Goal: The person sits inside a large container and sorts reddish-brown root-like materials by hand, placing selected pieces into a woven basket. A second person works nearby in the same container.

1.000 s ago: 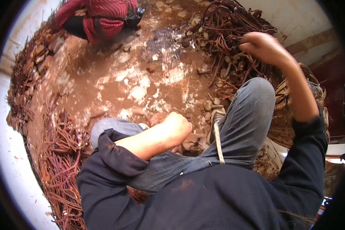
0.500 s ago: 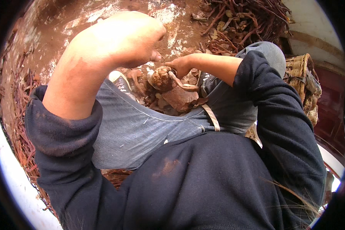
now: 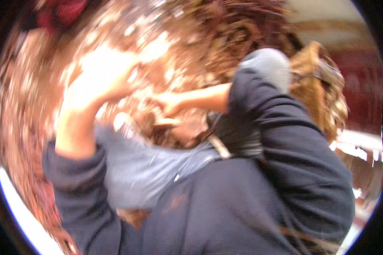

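Observation:
My left hand is bright and smeared by motion; its fingers do not show clearly. It is raised over the littered ground, left of my right hand. My right hand reaches in above the gap between my legs, its fingers curled in. Whatever it grips is too blurred to name. Just below it is a pale, curved stick-like piece. Beside that sits a brown, rounded clump. A reddish-brown block lies between my shoes.
A heap of dark reddish roots or twigs lies at the far side. To the right, beyond my knee, stands a woven basket with pale, lumpy things at its edge. A dark red blurred thing shows at the far left.
The whole view has swung and blurred, so the basket and a red thing at far left show more. My left hand has moved left, farther from my right hand.

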The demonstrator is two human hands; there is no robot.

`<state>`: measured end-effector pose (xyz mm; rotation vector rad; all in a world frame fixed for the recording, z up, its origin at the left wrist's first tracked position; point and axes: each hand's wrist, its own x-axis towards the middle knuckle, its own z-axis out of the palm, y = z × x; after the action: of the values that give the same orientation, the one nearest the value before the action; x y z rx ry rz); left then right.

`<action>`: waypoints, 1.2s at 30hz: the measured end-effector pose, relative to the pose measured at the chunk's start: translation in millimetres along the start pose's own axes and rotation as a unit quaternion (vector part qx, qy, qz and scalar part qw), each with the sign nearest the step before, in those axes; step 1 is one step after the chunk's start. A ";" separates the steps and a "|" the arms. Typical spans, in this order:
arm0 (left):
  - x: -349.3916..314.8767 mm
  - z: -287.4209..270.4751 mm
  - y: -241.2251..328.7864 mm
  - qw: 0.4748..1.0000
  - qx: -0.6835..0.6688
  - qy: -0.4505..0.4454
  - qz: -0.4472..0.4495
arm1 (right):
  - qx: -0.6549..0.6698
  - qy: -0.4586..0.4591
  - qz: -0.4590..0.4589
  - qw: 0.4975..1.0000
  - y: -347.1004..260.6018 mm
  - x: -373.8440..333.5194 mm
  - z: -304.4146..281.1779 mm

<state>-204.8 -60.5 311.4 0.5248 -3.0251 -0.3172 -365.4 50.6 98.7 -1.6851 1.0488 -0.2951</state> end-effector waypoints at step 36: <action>-14.8 -14.4 38.8 0.991 -0.025 -0.127 -0.028 | -0.373 0.346 0.145 0.848 -188.4 -246.6 -134.0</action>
<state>-202.3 -22.5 333.4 0.6101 -3.2388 -0.4995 -503.2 156.5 388.6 -2.1051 2.1503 -0.3276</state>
